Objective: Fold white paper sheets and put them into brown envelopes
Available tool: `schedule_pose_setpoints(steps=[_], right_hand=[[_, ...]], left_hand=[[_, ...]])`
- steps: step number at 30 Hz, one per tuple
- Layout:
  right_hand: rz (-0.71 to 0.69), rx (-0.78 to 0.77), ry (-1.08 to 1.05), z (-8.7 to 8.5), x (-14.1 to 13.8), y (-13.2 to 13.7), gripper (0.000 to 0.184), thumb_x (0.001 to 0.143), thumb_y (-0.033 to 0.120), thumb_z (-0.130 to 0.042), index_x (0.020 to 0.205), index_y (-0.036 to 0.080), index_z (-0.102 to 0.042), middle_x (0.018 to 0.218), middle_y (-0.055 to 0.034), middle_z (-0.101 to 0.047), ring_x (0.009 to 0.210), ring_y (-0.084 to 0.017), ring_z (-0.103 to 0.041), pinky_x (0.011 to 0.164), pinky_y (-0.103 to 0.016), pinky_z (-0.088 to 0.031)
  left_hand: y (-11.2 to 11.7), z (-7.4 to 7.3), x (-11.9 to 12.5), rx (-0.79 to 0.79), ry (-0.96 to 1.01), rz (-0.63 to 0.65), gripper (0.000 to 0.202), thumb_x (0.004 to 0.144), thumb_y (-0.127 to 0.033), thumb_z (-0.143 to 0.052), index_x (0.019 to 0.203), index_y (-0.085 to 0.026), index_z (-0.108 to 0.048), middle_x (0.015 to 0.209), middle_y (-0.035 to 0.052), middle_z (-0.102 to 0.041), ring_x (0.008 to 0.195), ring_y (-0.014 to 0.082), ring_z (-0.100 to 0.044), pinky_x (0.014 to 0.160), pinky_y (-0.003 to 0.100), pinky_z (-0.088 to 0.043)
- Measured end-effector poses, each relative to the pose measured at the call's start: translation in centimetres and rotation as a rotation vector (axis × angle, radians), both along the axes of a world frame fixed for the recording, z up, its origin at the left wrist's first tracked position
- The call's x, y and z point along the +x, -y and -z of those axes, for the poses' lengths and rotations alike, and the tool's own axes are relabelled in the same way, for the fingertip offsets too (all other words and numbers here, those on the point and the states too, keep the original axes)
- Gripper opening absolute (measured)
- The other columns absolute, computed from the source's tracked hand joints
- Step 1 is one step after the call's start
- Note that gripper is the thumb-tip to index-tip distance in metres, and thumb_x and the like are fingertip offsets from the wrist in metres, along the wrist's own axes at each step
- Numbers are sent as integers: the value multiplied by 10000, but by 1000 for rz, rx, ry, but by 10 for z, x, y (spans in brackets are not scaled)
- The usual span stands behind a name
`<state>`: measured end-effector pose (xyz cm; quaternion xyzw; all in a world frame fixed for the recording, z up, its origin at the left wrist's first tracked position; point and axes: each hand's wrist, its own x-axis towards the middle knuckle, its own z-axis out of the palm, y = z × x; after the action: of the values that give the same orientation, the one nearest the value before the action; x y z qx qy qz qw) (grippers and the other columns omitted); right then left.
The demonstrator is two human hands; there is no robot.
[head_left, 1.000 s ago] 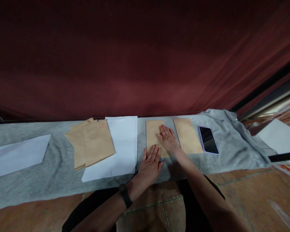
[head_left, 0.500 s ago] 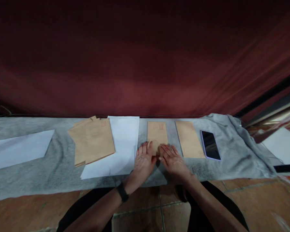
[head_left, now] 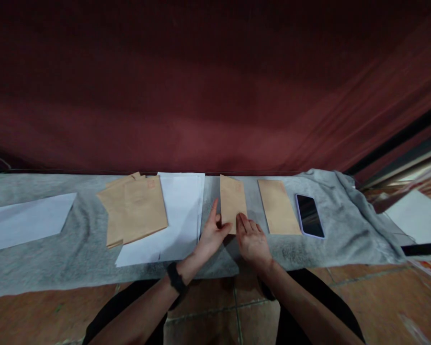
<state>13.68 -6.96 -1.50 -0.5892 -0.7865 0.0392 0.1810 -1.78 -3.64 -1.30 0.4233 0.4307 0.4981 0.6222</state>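
Note:
A brown paper envelope with a faint red print near its top lies in front of me, its left side lifted slightly off the cloth. My left hand pinches its lower left edge, thumb on top and the index finger stretched forward; the other fingers curl at the edge, partly hidden. On the lower right edge rests my right hand, fingers stretched and side by side. A second brown envelope lies flat to the right of that hand. White paper sheets lie left of my left hand.
Several overlapping brown envelopes cover part of the white sheets. A folded white paper lies far left. A phone with a purple edge is on the right. Grey cloth covers the surface, and a dark red curtain rises behind.
My left hand has turned from lying flat to pinching the envelope's left edge. The envelope has tilted up a little on that side. My right hand stays at its right edge.

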Motion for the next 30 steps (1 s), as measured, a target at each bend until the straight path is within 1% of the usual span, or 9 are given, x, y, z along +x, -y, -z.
schedule_pose_setpoints(steps=[4,6,9,11,14,19,22,27,30], right_hand=[[178,-24,-574,-21,17,-18,434,1019,350,-382,1295,131,-634,1308,-168,-667,1194,-298,-610,1014,-437,-484],[299,-100,-979,-25,20,-23,488,1007,508,-401,1209,150,-664,1177,-136,-728,1119,-283,-653,951,-411,-520],[332,-299,-1484,-16,12,-22,510,945,599,-468,1192,189,-644,1127,-102,-748,1048,-270,-690,850,-388,-554],[291,-440,-1671,-5,2,-17,453,911,574,-515,1165,219,-635,1137,-95,-743,1028,-265,-701,816,-387,-564],[274,-564,-1720,11,-7,-10,345,871,502,-561,1078,237,-635,1100,-91,-743,1000,-260,-705,785,-377,-562],[340,-713,-1540,19,1,-11,296,900,513,-520,966,249,-637,929,-70,-740,794,-218,-678,635,-322,-521],[318,-897,-1392,13,6,-11,372,932,538,-481,850,218,-651,809,-70,-719,642,-168,-621,559,-281,-490],[128,-1208,-1215,-10,15,-2,472,889,586,-577,1069,160,-671,823,-84,-758,576,-148,-640,551,-269,-508],[-21,-1157,-1194,-20,23,-3,475,845,570,-639,1024,136,-710,825,-91,-760,603,-157,-655,598,-292,-528]], left_hand=[[1,-15,-1,-87,182,-14,744,909,-503,-648,1545,-246,-360,1149,107,-675,1038,241,-673,815,380,-594],[1,-16,0,-149,175,-10,697,896,-495,-678,1494,-223,-446,1182,126,-668,1067,252,-669,807,369,-597],[2,-8,6,-185,119,49,788,850,-377,-761,1531,-238,-391,1109,95,-698,1019,228,-688,812,342,-587],[1,-2,10,-208,121,72,905,827,-320,-778,1581,-256,-280,1024,64,-719,914,203,-706,779,330,-585],[-3,3,11,-245,117,44,1027,763,-243,-805,1600,-252,-211,930,31,-732,789,176,-703,730,303,-575],[-9,2,7,-235,90,6,1039,705,-251,-832,1582,-213,-277,878,33,-723,769,186,-690,701,296,-572],[-13,2,3,-217,48,10,1020,710,-212,-781,1587,-209,-261,866,28,-711,723,174,-673,643,275,-560],[-24,8,-8,-230,-124,47,952,678,-105,-619,1571,-218,-310,763,-19,-672,580,123,-606,532,213,-488],[-30,12,-17,-193,-223,87,947,670,-110,-585,1573,-206,-316,696,-38,-641,523,113,-559,497,202,-442]])
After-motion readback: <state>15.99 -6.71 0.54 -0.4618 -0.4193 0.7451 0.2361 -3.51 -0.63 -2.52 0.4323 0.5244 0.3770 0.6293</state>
